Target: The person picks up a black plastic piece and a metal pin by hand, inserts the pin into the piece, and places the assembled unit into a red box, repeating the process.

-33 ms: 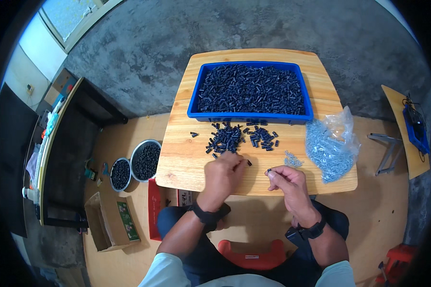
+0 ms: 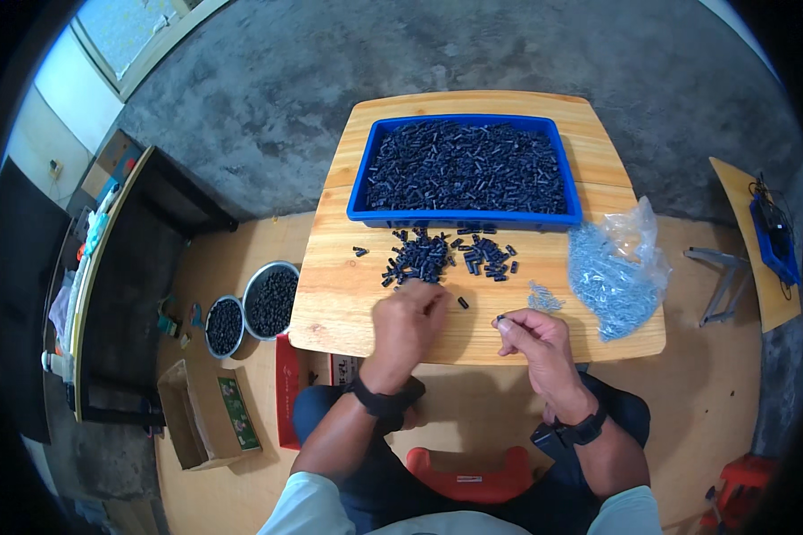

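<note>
Head view: a small black piece point(image 2: 501, 318) sits pinched between the fingertips of the right hand point(image 2: 533, 337), held just above the table's near edge. The left hand point(image 2: 410, 321) rests curled on the wooden table point(image 2: 348, 294), its fingers narrow and reaching into the near side of a loose pile of black pieces point(image 2: 446, 254) at the table's middle; whether it grips any I cannot tell. Along the far edge lies a blue tray point(image 2: 464, 216) full of the same pieces. A clear bag of pale blue parts point(image 2: 616, 272) lies at the right edge, with a few spilled beside it. Two metal bowls point(image 2: 254, 312) stand on the floor to the left.
</note>
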{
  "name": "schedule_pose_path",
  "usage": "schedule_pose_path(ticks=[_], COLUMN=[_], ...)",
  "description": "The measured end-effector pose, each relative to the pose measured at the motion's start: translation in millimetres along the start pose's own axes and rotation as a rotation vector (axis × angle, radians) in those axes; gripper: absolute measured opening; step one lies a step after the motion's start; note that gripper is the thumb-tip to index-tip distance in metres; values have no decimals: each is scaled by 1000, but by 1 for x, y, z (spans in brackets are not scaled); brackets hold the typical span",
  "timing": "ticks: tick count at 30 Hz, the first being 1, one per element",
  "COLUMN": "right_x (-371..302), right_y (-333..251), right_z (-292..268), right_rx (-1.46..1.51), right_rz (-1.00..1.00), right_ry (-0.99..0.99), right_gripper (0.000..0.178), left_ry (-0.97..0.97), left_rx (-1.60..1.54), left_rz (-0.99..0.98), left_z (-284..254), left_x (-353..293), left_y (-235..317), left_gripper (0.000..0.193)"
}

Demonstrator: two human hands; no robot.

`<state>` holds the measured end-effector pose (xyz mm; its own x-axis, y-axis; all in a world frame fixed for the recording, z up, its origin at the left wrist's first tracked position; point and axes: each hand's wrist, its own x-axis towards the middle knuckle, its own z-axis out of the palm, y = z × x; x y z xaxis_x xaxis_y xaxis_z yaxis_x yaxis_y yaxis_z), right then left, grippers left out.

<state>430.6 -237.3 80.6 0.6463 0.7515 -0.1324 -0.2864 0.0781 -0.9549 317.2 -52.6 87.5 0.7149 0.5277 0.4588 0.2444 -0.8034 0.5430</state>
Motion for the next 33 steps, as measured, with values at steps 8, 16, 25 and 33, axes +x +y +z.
schedule_pose_path(ticks=[8,16,25,33], right_x=[1,0,-4,-7], right_y=[4,1,4,0], right_z=[1,0,8,11], right_rx=[-35,-33,-152,-277], right_rz=[6,6,-119,-274], right_ry=[-35,-38,-76,-120], right_gripper=[18,17,18,19], left_ry=[-69,-192,-171,-175], left_rx=[149,107,67,79], left_rz=[-9,-35,-31,57], left_z=[-6,-11,-5,-5], left_x=[1,-1,-1,-3], left_y=[-12,-2,-2,4], left_gripper=[9,7,6,8])
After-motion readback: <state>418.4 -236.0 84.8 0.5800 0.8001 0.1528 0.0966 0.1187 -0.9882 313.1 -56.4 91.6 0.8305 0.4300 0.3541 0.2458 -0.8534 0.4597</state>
